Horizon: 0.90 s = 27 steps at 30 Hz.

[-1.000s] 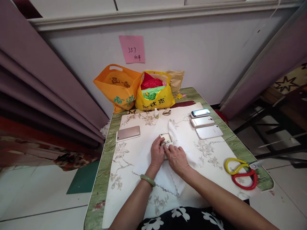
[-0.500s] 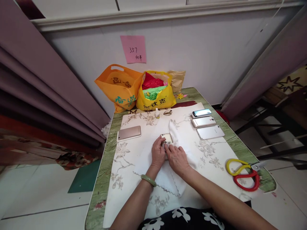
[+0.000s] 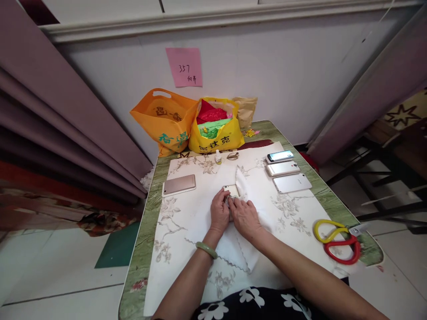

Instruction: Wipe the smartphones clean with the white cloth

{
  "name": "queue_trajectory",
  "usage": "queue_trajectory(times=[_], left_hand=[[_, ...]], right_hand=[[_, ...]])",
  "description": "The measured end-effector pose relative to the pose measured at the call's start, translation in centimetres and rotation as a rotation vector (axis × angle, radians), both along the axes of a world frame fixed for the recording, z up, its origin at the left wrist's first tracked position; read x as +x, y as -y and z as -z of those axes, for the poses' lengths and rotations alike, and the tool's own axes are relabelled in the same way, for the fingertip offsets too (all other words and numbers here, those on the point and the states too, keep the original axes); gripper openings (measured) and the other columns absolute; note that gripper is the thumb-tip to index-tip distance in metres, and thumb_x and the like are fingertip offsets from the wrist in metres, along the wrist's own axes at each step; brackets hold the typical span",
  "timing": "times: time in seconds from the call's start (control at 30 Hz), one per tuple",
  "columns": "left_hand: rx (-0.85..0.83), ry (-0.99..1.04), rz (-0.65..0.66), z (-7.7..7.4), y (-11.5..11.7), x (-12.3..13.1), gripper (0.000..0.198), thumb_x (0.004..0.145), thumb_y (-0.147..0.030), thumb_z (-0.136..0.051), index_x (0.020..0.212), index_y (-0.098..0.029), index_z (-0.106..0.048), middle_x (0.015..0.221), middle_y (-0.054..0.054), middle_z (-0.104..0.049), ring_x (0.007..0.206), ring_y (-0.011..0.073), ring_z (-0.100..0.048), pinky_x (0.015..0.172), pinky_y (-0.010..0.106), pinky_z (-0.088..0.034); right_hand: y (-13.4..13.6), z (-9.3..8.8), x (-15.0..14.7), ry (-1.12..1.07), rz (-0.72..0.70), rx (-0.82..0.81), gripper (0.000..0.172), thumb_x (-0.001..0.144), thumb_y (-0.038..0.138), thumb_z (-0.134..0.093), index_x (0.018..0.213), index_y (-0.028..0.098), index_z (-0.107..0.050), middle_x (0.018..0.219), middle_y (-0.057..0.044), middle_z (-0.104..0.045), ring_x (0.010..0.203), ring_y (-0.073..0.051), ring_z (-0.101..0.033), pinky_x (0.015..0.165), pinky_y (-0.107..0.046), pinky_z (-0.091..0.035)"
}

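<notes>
A pale phone (image 3: 233, 190) lies back up on a white cloth (image 3: 230, 253) with scalloped edges, in the middle of the table. My left hand (image 3: 220, 212) is closed round the phone's left side, and a green bangle (image 3: 206, 250) circles that wrist. Over the phone's lower part lies my right hand (image 3: 246, 218), its fingers bent and the tips together beside the left fingers. A small shiny bit shows at those tips; what they pinch, if anything, is hidden. Part of the cloth stands up in a fold right of the phone.
On the right lie three phones (image 3: 283, 168) in a column and large scissors (image 3: 342, 240) with yellow and red handles. A rose-gold phone (image 3: 179, 184) is at left. Behind stand a small bottle (image 3: 218, 157), an orange bag (image 3: 167, 122) and a stuffed yellow bag (image 3: 216, 141).
My right fingertips have shifted slightly on the phone, and a shiny bit by them shows more plainly. The cloth fold beside the phone looks a little different. The other things stay put.
</notes>
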<state>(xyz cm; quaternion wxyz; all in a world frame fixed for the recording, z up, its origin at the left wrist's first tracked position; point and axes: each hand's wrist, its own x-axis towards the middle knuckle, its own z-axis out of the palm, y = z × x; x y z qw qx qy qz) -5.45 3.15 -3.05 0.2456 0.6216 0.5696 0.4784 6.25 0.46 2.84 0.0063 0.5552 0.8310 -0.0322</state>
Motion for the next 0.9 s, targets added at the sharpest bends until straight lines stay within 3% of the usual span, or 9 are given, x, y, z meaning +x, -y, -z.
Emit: queue_trajectory(times=[0.17,0.43,0.77,0.9], left_hand=[[0.010,-0.006,0.006,-0.2,0.1,-0.1,0.040,0.078,-0.003,-0.043,0.107,-0.020,-0.065,0.118,0.007,-0.067,0.122,0.0210,-0.056,0.107,0.044,-0.044],[0.024,-0.001,-0.001,0.0,0.1,0.0,0.047,0.074,0.002,-0.039,0.107,-0.019,-0.065,0.123,0.008,-0.065,0.122,0.0199,-0.056,0.108,0.043,-0.044],[0.042,-0.017,0.008,-0.3,0.1,0.0,0.046,0.074,0.002,-0.039,0.106,-0.019,-0.064,0.119,0.007,-0.066,0.122,0.0201,-0.056,0.106,0.042,-0.045],[0.042,-0.016,0.007,-0.2,0.1,0.0,0.046,0.074,0.003,-0.039,0.105,-0.019,-0.065,0.118,0.007,-0.066,0.122,0.0205,-0.056,0.106,0.043,-0.046]], right_hand=[[-0.2,-0.3,-0.2,-0.005,-0.010,0.011,0.044,0.095,0.013,-0.037,0.139,0.011,-0.041,0.109,-0.015,-0.059,0.096,-0.023,-0.055,0.080,-0.038,-0.035],[1.1,0.5,2.3,0.017,0.019,-0.001,0.044,0.096,0.014,-0.037,0.140,0.021,-0.039,0.106,-0.009,-0.059,0.089,-0.020,-0.056,0.076,-0.035,-0.031],[-1.5,0.3,2.5,0.085,0.091,-0.044,0.048,0.095,0.014,-0.035,0.143,0.020,-0.034,0.107,-0.011,-0.059,0.082,-0.019,-0.059,0.074,-0.034,-0.032],[-1.1,0.4,2.6,0.107,0.056,-0.053,0.053,0.093,0.012,-0.037,0.145,0.017,-0.031,0.110,-0.012,-0.058,0.088,-0.021,-0.058,0.076,-0.035,-0.032]])
